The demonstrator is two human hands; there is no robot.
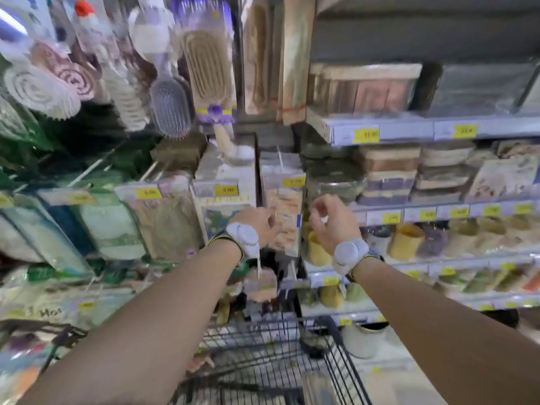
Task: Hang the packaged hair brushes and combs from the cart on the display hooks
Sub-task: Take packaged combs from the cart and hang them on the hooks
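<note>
A clear package (285, 211) with pale orange contents hangs from a display hook under a yellow price tag (293, 181). My left hand (261, 222) is at the package's left edge with its fingers closed on it. My right hand (331, 222) is raised just to the right of the package, fingers curled, and motion blur hides whether it holds anything. Above hang a beige brush in purple packaging (209, 68), a grey paddle brush (171, 109) and round white brushes (41, 92). The black wire cart (263, 361) is below my arms.
More hanging packages (166, 217) fill the hooks to the left. To the right, shelves (438, 130) with yellow price labels carry boxes, jars and small cups (406, 241). A white pot (362, 340) stands low beside the cart.
</note>
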